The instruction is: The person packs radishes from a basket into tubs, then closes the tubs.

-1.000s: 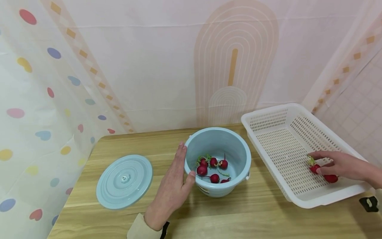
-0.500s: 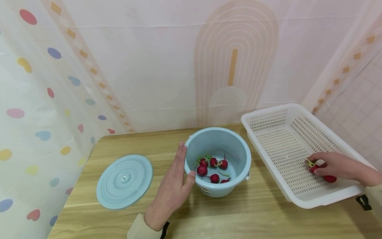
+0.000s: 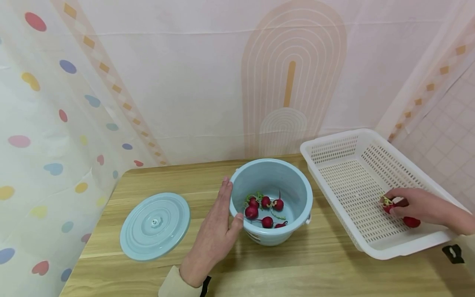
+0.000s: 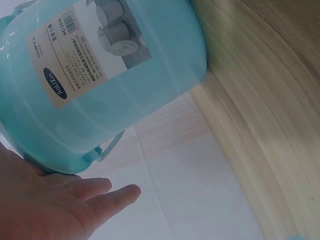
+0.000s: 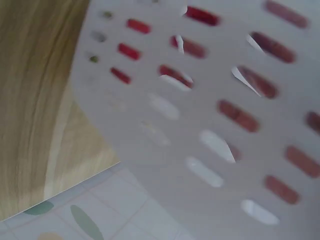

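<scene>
A light blue bucket [image 3: 272, 237] stands mid-table, several red radishes [image 3: 251, 212] with bits of green stem lying on its bottom. My left hand [image 3: 211, 237] rests against the bucket's left rim, fingers straight; the left wrist view has this hand [image 4: 55, 205] at the rim too. Inside the white plastic basket [image 3: 345, 177] at the right, my right hand [image 3: 426, 206] pinches a radish [image 3: 388, 207] by its red body, its leafy stem pointing away. Another radish [image 3: 411, 222] lies under that hand. Through the slots of the basket wall [image 5: 165, 135], the right wrist view shows only patches of red.
Left of the bucket, a round light blue lid [image 3: 154, 226] lies flat on the wooden table [image 3: 282, 272]. A patterned curtain [image 3: 193, 82] hangs right behind the table's back edge. The basket's tall side walls surround the right hand.
My right hand has moved slightly left in the basket and closed its fingers on the radish near its stem. The left hand and bucket have stayed in place.
</scene>
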A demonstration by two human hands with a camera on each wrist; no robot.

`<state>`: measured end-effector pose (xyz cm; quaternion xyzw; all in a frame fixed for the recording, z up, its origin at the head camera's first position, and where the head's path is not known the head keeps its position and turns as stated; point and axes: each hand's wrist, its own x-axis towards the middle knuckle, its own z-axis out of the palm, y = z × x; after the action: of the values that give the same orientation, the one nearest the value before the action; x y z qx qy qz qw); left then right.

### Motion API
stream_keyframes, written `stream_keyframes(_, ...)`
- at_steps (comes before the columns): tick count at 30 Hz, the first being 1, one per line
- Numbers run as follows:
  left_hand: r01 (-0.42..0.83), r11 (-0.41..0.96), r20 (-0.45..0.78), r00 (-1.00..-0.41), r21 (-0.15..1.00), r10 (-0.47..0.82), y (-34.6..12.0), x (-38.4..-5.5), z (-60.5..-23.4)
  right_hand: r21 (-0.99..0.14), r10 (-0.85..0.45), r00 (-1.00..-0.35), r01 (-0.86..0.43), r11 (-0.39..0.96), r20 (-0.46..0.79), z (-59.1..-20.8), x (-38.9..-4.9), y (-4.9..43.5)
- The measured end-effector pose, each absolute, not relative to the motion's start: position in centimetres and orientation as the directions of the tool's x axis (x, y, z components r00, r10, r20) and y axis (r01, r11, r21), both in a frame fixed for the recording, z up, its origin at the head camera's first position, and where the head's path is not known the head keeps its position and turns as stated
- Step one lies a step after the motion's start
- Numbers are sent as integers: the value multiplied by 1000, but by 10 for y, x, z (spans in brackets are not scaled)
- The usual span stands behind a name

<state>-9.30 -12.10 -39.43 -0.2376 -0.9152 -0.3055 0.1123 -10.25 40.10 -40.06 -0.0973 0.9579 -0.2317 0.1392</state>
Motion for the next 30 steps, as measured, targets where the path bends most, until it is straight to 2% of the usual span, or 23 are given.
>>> stream_keyframes(9,513,696,360,-856,503,370,-121,-93,-395,-512,-245,-966,-172,842,-78,-392,-90,392)
stream_keyframes(21,520,687,369,-852,507,372,-121,-93,-395,-561,-199,-979,-191,806,47,-381,-75,375)
stream_keyframes(30,522,685,370,-851,509,373,-120,-93,-395,-637,-197,-944,-325,699,264,-375,-66,362)
